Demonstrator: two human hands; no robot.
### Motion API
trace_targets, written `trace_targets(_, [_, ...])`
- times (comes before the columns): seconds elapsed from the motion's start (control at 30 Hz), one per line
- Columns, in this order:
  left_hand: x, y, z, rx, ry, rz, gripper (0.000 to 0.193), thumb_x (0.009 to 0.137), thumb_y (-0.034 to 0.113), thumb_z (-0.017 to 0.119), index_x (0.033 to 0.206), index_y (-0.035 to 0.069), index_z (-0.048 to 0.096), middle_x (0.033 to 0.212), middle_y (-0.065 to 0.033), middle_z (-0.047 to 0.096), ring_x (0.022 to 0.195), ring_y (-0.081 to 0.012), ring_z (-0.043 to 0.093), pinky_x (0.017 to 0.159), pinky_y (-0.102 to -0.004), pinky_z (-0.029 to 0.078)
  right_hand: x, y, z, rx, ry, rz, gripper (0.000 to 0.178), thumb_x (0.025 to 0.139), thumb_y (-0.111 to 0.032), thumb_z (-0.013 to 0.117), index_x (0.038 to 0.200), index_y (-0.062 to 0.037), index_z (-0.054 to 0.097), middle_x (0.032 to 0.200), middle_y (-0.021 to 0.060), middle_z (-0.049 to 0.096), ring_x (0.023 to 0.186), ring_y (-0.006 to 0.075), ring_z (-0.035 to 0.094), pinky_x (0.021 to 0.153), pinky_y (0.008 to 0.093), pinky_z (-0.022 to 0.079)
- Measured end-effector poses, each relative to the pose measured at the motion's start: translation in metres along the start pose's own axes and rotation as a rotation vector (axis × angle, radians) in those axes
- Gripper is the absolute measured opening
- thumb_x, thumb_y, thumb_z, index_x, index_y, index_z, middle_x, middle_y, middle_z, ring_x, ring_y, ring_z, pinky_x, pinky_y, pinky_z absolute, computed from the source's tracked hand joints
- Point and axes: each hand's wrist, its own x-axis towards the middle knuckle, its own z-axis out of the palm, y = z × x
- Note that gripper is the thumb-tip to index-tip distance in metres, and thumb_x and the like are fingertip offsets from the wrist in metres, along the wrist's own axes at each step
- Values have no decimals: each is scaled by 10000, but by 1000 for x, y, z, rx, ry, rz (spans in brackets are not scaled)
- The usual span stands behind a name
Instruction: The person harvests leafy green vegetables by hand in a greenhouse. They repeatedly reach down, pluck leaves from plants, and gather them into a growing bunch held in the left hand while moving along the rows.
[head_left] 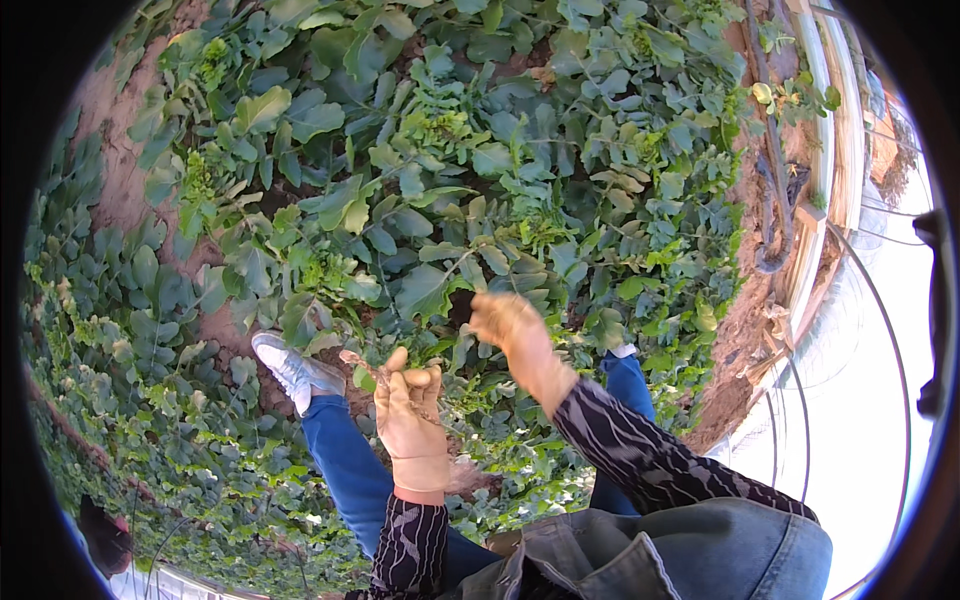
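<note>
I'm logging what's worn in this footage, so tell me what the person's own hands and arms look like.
The left hand and right hand wear plain, pale tan gloves. Both forearms have black sleeves patterned with pale, wavy lines. The right glove is too blurred for finer detail.

Tan gloves [413, 440], dark pale-veined sleeves [628, 437]

Your left hand [408, 410] and right hand [515, 338] wear tan gloves [416, 440]; your sleeves [655, 450] are black with pale wavy lines. Your trousers [345, 455] are blue, your shoe [292, 368] whitish grey, your jacket [700, 550] faded grey-blue. The leaves [420, 290] are green, yellow-green in places; the soil [113, 190] is pinkish brown.
</note>
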Motion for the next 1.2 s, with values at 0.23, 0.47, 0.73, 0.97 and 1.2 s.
trace_targets(0.23, [-2, 7, 2, 30, 61, -61, 317, 1030, 193, 436, 1291, 21, 490, 951, -80, 653, 900, -168, 638, 899, -337, 534, 126, 25, 4, 572, 162, -12, 211, 896, -125, 600, 1103, -88, 595, 1033, 71, 666, 944, 202, 629, 770, 313, 483])
trace_targets(0.47, [-3, 5, -7, 30, 64, -104, 317, 1033, 207, 432, 1281, 21, 497, 962, -86, 663, 901, -171, 644, 898, -337, 534, 132, 13, 6, 174, 117, -248, 179, 864, -229, 724, 934, -80, 654, 908, 6, 673, 822, 121, 613, 719, 286, 482])
trace_targets(0.73, [-4, 2, -1, 48, 76, -113, 311, 1029, 205, 444, 1277, 28, 504, 960, -90, 667, 895, -180, 648, 894, -347, 536, 152, 32, -30, -289, -13, -498, 229, 901, -218, 675, 1085, -84, 647, 1055, 12, 653, 962, 119, 585, 866, 308, 456])
trace_targets(0.97, [-3, -1, -2, 75, 66, -119, 315, 1027, 204, 446, 1281, 28, 509, 969, -91, 665, 901, -178, 645, 896, -345, 532, 136, 22, -32, -14, -197, -169, 347, 906, -269, 659, 1205, -96, 629, 1153, -14, 638, 1012, 119, 573, 869, 294, 452])
trace_targets(1.2, [0, -1, -3, 77, 59, -126, 318, 1027, 205, 446, 1282, 25, 508, 971, -89, 664, 908, -176, 643, 896, -337, 530, 174, 58, -67, -607, -157, -593, 260, 922, -156, 565, 1165, -82, 618, 1137, 135, 652, 1024, 267, 616, 895, 355, 478])
